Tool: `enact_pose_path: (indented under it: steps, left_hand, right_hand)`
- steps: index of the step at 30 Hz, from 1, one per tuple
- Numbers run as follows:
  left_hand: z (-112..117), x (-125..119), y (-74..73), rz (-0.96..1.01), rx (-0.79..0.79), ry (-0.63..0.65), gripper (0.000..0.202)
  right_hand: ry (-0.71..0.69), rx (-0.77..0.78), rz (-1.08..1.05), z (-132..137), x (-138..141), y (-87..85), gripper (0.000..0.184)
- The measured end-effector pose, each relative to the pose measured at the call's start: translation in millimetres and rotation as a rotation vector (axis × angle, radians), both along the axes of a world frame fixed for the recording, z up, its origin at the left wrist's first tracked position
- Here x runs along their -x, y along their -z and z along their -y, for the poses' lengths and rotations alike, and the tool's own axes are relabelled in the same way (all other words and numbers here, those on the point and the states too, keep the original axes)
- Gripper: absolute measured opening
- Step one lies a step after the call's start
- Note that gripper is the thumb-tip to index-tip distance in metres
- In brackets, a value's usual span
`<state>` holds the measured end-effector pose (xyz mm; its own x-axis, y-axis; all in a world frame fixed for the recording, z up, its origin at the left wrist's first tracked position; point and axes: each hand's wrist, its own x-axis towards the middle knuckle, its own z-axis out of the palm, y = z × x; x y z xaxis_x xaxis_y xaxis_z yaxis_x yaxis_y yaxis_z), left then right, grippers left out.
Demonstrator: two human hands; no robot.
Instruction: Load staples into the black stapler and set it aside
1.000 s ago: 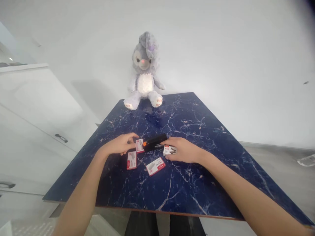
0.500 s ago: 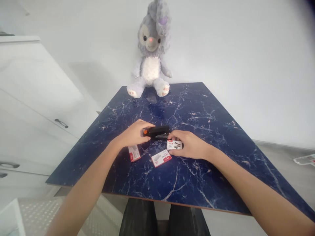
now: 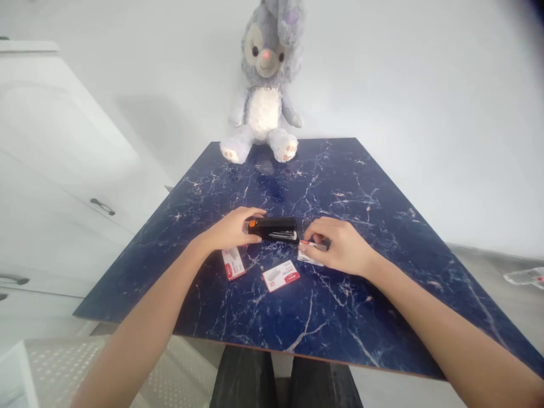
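Note:
A black stapler (image 3: 274,229) with an orange end lies in the middle of the dark blue marbled table (image 3: 340,187). My left hand (image 3: 232,229) is closed around its orange left end. My right hand (image 3: 342,246) pinches a small white and red staple box (image 3: 309,253) just right of the stapler and tilts it up off the table. Two more red and white staple boxes lie flat nearer to me, one (image 3: 233,263) under my left wrist and one (image 3: 280,275) between my hands.
A grey and white plush rabbit (image 3: 266,85) sits at the table's far edge against the white wall. White cabinets with dark handles (image 3: 102,207) stand to the left. A white perforated tray (image 3: 46,362) is at the lower left, below the table.
My left hand moved from the table onto the stapler's orange end and covered the box beside it. My right hand lifted and tilted its staple box. The camera dipped closer.

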<state>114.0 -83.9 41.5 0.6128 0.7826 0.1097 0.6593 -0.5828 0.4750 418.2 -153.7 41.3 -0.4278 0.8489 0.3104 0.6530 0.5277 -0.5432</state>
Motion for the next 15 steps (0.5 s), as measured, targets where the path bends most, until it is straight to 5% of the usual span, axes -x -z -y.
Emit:
enact_pose_path:
  steps: [4, 9, 15]
  left_hand:
    - [-1, -8, 8.1, 0.073, -0.015, -0.058, 0.049]
    - [5, -25, 10.9, 0.078, -0.123, -0.123, 0.049]
    - [7, -33, 13.8, 0.107, -0.261, -0.051, 0.033]
  right_hand:
    - [0.203, 0.159, -0.191, -8, 4, 13.6, 0.028]
    - [0.219, 0.383, -0.208, -17, 3, 17.4, 0.021]
    - [0.400, 0.139, -0.027, -19, 0, 14.0, 0.022]
